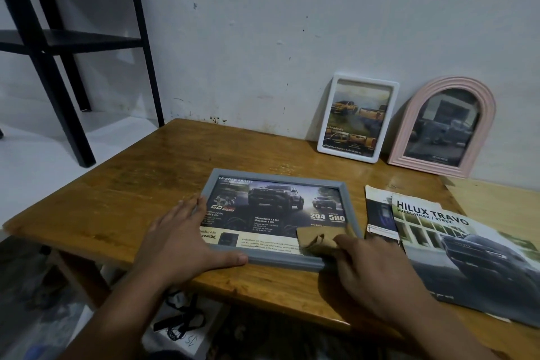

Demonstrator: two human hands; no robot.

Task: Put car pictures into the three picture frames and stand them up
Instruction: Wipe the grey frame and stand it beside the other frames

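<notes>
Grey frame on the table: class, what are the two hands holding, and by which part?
Left hand rests flat on the grey frame at its left edge; right hand pinches a brown cloth at its near-right corner.

Home: wooden table (146, 184), scuffed wall (263, 38)

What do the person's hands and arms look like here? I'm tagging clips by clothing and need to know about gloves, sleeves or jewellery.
Both are bare. The left hand and right hand have no gloves, and no rings show on the fingers in view. The forearms are uncovered down to the bottom edge of the picture, with no sleeve cuff, watch or bracelet showing. No markings are visible.
</notes>
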